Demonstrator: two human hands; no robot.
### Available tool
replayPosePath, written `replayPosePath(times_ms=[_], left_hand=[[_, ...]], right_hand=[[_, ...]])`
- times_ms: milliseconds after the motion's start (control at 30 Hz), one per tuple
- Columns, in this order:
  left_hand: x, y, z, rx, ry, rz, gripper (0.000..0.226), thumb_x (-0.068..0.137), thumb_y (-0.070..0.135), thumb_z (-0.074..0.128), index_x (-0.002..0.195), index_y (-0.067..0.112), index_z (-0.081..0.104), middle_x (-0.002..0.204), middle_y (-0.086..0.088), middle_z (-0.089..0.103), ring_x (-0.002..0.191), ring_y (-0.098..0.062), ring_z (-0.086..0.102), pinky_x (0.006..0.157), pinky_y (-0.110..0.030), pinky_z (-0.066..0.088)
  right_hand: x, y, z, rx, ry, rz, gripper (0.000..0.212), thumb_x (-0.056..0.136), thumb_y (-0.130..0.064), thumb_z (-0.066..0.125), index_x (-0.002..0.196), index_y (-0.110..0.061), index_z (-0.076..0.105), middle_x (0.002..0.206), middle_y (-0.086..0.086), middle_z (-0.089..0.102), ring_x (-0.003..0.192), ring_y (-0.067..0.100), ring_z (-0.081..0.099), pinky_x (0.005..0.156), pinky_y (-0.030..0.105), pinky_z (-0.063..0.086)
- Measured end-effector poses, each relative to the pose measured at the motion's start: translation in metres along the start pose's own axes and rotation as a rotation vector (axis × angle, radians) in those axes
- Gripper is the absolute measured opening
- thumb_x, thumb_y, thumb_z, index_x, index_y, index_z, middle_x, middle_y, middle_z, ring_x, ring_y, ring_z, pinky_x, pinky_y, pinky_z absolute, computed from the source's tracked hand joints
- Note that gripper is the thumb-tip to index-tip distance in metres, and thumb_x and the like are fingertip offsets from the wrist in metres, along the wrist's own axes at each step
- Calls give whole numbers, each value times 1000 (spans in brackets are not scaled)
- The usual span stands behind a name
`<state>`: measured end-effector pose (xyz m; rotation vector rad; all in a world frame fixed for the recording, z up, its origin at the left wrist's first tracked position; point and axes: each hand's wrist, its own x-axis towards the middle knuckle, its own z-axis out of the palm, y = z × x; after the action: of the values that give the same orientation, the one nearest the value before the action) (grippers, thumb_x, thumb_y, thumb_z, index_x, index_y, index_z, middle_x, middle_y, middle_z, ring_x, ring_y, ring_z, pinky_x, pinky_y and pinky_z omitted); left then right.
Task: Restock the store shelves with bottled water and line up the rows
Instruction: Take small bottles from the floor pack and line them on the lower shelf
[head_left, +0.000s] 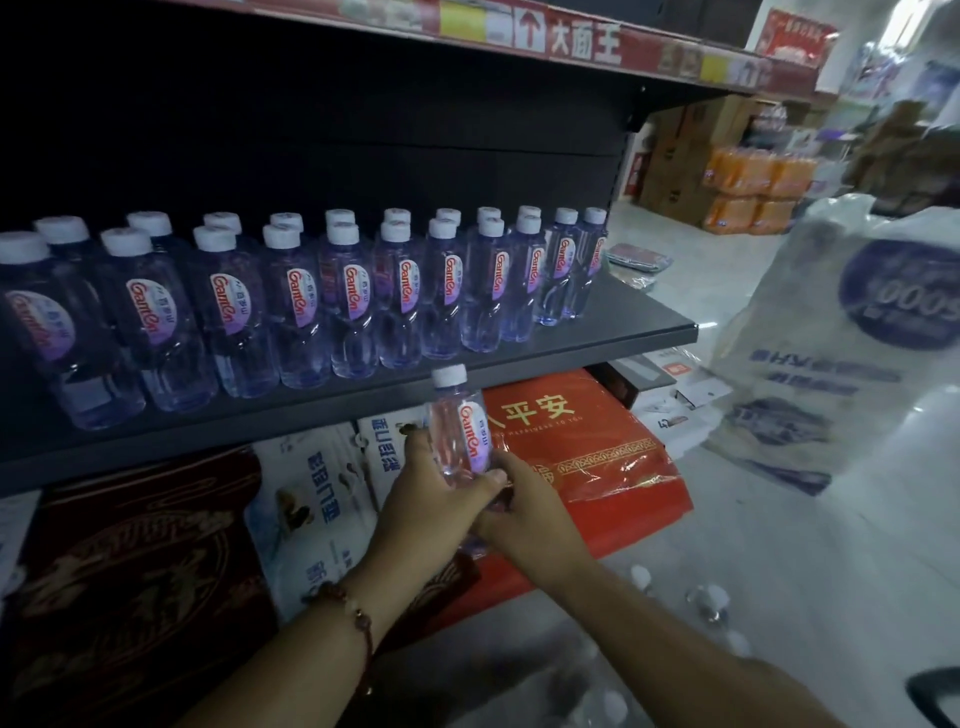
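Step in hand: carrying one bottle (460, 426) up to the shelf (623, 332). Left hand (434, 499) and right hand (524, 512) both clasp it, just below the shelf's front edge. Next: set it upright beside the standing rows (332, 291), label outward.

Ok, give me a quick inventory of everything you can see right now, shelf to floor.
Shelved water bottles: about two dozen in two rows, clear with white caps, on the dark shelf.
Held bottle: one, clear, white cap, below the shelf edge.
Loose bottles: several, blurred, on the floor at lower right.
Red bag: one, gold print, under the shelf.
White boxes: a few, blue print, under the shelf.
Dark red mat: one, lower left.
White sack: one, blue print, right.
Orange drink packs: stacked, background.
Hands: left hand and right hand, both on the held bottle.
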<state>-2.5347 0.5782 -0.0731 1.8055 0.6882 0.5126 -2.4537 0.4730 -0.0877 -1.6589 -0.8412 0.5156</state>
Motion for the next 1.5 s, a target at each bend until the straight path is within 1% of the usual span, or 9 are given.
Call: replayPosePath(times_ms=[200,300,400,567,700,800,967,1133,1500], left_hand=[[-8,13,-8,258,-216,146,62,97,47,60,147,57,24,120,37,53,105,17,53,82,-17,39],[-3,14,-14,620,-144,265,68,100,56,46,158,42,14,158,17,33,141,-9,39,107,-32,38],[5,10,-15,843,-100,327,72,101,58,41,161,32,12,169,3,13,154,-18,16,122,-40,18],[16,3,-13,979,-87,385,72,100,58,43,161,32,14,169,-7,11,155,-27,12,124,-48,8],[27,0,-17,1010,-47,396,70,95,54,56,156,27,34,163,-12,31,149,-33,30,121,-54,24],[35,-5,-18,1014,-45,362,69,96,53,53,157,27,34,164,-12,27,151,-33,27,122,-53,18],[44,-10,-15,1003,-96,312,72,100,58,40,161,31,12,170,-6,3,156,-26,4,127,-49,7],[48,-13,-20,991,-108,275,72,102,56,37,161,35,-1,170,-2,-7,156,-22,-6,125,-44,0],[41,-17,-28,1061,-115,228,69,103,53,39,160,39,4,170,-1,-8,156,-24,-3,124,-44,1]], right_hand=[[10,1,-34,-12,-23,59,38,79,-6,77,114,-17,68,106,3,74,92,20,73,82,36,61],[17,0,-50,-18,-12,74,33,80,-6,77,109,-16,69,103,0,75,89,14,73,82,29,58],[35,0,-71,-24,90,115,32,80,-5,76,110,-15,68,99,0,75,83,8,71,79,26,51],[88,-3,-113,-70,259,123,37,79,-7,78,114,-14,68,104,-1,73,94,16,69,85,34,48],[139,-15,-134,-68,340,99,40,80,1,76,118,-8,66,100,3,73,76,7,72,69,20,55],[177,-15,-141,-103,384,93,34,77,-5,81,108,-13,70,102,3,75,80,10,72,71,18,56],[223,6,-147,-234,412,101,24,74,-12,85,86,-26,71,92,-2,77,89,20,74,90,48,58],[244,17,-147,-329,436,44,29,81,-14,80,108,-18,68,100,-3,73,80,7,63,83,32,55],[238,7,-135,-475,431,119,67,88,-28,73,144,-17,38,129,3,61,109,23,61,93,37,51]])
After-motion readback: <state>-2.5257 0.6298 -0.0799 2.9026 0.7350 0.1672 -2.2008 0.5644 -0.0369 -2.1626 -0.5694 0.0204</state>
